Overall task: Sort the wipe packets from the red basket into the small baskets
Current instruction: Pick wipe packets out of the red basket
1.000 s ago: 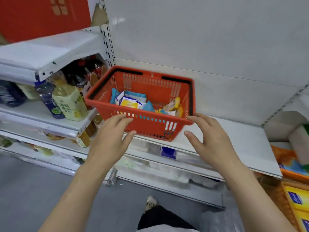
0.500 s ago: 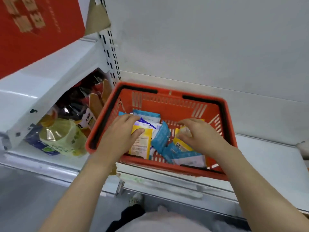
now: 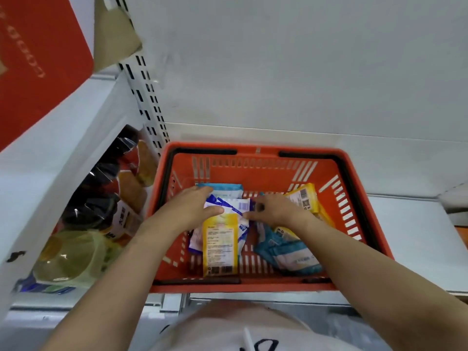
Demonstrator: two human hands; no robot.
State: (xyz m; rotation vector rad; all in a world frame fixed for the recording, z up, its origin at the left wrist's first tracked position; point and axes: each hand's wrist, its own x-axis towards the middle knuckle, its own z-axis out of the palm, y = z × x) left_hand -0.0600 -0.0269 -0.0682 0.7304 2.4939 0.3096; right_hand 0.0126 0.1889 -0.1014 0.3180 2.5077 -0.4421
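Both hands reach into the red slotted plastic basket [image 3: 253, 168] on the white metal shelf [image 3: 410, 236] — the left hand [image 3: 187, 211] pinches a white-and-blue wipe packet [image 3: 235, 206], while the right hand [image 3: 276, 211] lies on the packets, its finger state unclear; a yellow packet [image 3: 220, 247] lies below.

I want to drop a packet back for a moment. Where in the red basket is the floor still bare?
Bare floor shows along the back wall of the red basket and in its right corner beyond the yellow packet. The middle is crowded: left hand, right hand and overlapping packets.
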